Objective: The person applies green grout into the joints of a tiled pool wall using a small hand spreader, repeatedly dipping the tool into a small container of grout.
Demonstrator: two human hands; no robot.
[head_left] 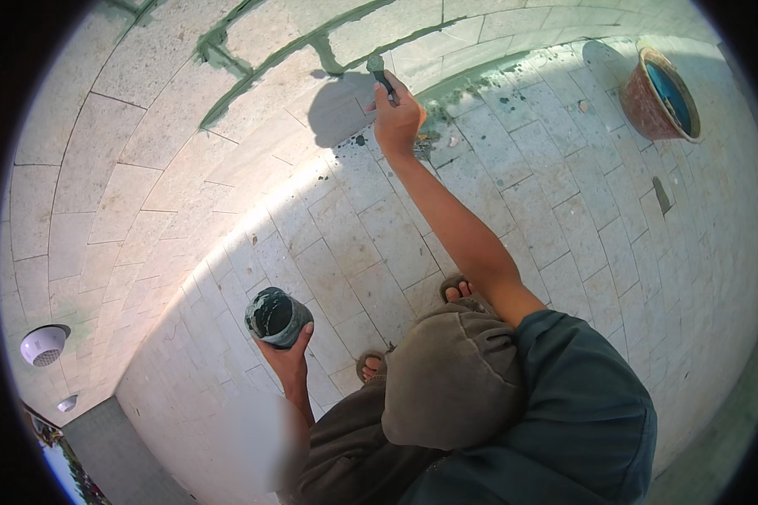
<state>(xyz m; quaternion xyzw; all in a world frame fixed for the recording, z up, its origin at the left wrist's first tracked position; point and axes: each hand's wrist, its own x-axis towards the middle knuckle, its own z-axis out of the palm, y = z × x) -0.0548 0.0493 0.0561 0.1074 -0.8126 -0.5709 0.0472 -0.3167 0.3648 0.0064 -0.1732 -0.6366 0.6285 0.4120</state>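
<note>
Gripping a stubby dark tool [377,70] with a green-smeared tip, the right hand [398,119] is way nearer the dark-green wall seam [325,55], tool pointing up-wall; left hand [289,358]'s well back, clutching a round dark cup [279,316].

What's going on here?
One person's right hand holds a small, green-smeared tool near a pale tiled wall, beside dark green streaks along its joints. The left hand holds a round, green-smeared cup above the tiled floor. A reddish-brown bucket, blue inside, sits on the floor at the right.
</note>
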